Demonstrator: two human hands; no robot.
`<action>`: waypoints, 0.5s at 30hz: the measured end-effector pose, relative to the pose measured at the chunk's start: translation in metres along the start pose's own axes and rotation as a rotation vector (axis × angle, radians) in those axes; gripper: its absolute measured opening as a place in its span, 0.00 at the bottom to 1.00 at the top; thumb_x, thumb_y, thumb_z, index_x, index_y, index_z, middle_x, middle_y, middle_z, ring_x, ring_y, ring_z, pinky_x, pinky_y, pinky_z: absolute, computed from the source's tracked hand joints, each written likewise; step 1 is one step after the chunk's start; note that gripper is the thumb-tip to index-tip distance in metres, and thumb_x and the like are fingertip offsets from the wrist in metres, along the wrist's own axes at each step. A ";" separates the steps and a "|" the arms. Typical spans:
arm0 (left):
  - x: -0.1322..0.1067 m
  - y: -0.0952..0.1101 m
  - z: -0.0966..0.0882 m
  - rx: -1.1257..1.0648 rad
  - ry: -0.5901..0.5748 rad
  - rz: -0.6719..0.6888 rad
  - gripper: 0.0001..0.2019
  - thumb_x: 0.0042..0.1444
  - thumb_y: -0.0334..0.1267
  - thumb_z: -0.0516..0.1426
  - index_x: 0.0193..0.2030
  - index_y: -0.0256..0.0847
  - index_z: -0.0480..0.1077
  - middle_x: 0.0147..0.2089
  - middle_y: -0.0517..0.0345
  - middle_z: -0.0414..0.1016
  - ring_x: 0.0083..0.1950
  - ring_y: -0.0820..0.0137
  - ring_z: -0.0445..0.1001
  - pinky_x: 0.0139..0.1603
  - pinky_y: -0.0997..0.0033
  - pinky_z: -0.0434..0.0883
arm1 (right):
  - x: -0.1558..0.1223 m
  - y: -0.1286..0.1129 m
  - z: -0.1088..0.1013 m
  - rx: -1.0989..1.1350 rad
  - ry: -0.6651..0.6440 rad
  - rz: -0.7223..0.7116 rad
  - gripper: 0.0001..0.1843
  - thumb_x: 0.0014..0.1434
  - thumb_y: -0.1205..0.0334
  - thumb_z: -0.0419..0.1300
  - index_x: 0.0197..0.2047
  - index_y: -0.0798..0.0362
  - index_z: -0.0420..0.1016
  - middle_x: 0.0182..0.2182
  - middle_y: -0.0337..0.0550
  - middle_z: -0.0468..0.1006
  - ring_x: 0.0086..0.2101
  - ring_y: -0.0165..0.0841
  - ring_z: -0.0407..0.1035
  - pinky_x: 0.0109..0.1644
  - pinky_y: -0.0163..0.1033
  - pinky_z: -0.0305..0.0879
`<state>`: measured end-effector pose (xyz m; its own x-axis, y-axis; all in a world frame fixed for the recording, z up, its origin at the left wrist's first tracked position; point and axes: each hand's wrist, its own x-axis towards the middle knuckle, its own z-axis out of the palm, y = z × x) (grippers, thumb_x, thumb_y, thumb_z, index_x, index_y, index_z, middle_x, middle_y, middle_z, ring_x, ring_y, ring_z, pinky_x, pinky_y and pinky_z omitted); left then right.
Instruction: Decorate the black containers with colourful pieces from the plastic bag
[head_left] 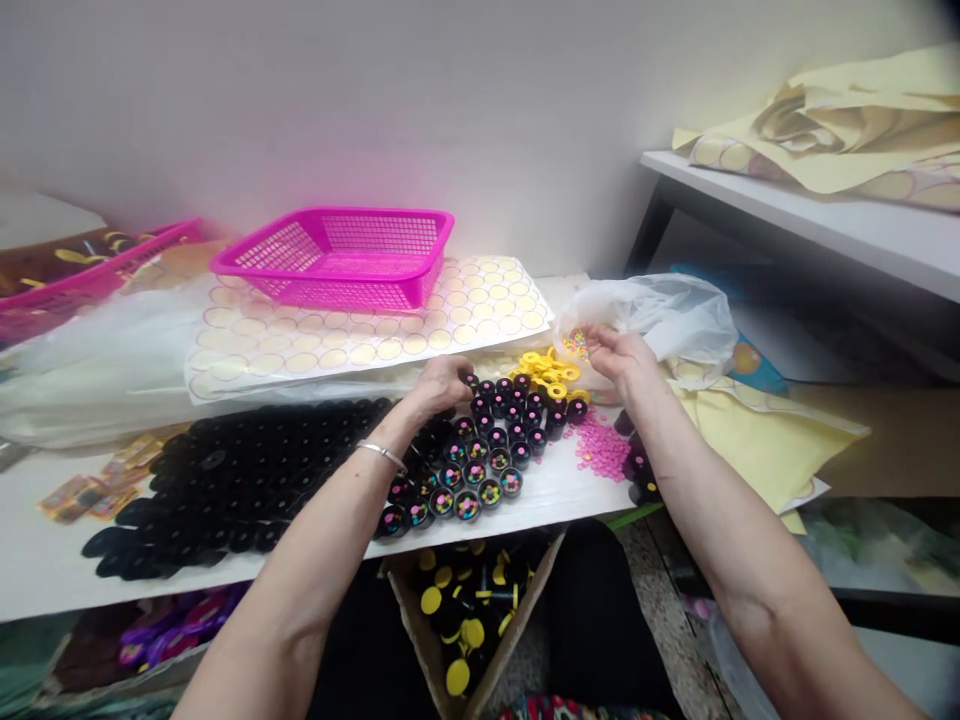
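My left hand (444, 386) is over the far edge of a group of small black cups (466, 503), its fingers bent together and touching or nearly touching a cup. What lies between those fingertips is hidden. Several near cups hold tiny coloured pieces with pink ones among them. At the mouth of a clear plastic bag (667, 310), my right hand (619, 355) has its fingers drawn together beside small multicoloured pieces (576, 344); anything pinched there is too small to make out. Yellow plastic ring-shaped parts (551, 372) lie between my hands, and loose pink pieces (602, 448) are spread nearer me.
A pink basket (330, 265) stands on a sheet of round stickers (375, 345) by the wall. Many black pieces (255, 460) cover the table's left. Below its edge, a box (409, 610) holds yellow-and-black parts. A white shelf (810, 215) bears crumpled paper at right.
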<state>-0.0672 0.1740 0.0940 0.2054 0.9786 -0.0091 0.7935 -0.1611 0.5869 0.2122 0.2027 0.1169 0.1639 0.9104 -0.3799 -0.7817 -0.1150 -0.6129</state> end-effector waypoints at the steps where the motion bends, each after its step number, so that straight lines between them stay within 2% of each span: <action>1: 0.001 -0.001 0.001 0.006 -0.004 0.002 0.12 0.33 0.34 0.58 0.30 0.38 0.73 0.22 0.63 0.68 0.26 0.72 0.64 0.26 0.74 0.57 | -0.001 0.001 -0.001 -0.009 0.022 0.030 0.15 0.57 0.82 0.44 0.34 0.55 0.63 0.25 0.37 0.68 0.22 0.21 0.65 0.21 0.20 0.68; 6: 0.003 -0.002 0.001 0.053 -0.026 -0.002 0.10 0.31 0.32 0.59 0.27 0.38 0.73 0.22 0.63 0.68 0.26 0.72 0.64 0.26 0.74 0.57 | -0.008 0.003 0.001 -0.013 0.087 0.164 0.11 0.58 0.78 0.47 0.31 0.55 0.63 0.27 0.39 0.69 0.23 0.21 0.66 0.21 0.20 0.67; 10: 0.002 -0.003 -0.001 0.076 -0.023 -0.016 0.09 0.30 0.33 0.62 0.24 0.38 0.73 0.22 0.63 0.68 0.26 0.72 0.64 0.27 0.73 0.57 | -0.018 0.005 0.004 0.047 0.085 0.189 0.11 0.59 0.79 0.46 0.35 0.57 0.65 0.30 0.42 0.70 0.26 0.21 0.68 0.24 0.20 0.69; 15: 0.000 -0.003 -0.001 0.054 -0.038 -0.005 0.10 0.33 0.37 0.63 0.26 0.37 0.73 0.22 0.63 0.68 0.27 0.72 0.65 0.27 0.74 0.58 | -0.026 0.012 0.005 0.098 0.104 0.196 0.11 0.60 0.79 0.45 0.37 0.58 0.65 0.31 0.42 0.70 0.28 0.23 0.69 0.24 0.21 0.70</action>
<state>-0.0703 0.1746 0.0927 0.2218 0.9741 -0.0436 0.8242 -0.1634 0.5422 0.1959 0.1796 0.1228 0.0600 0.8282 -0.5571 -0.8583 -0.2422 -0.4524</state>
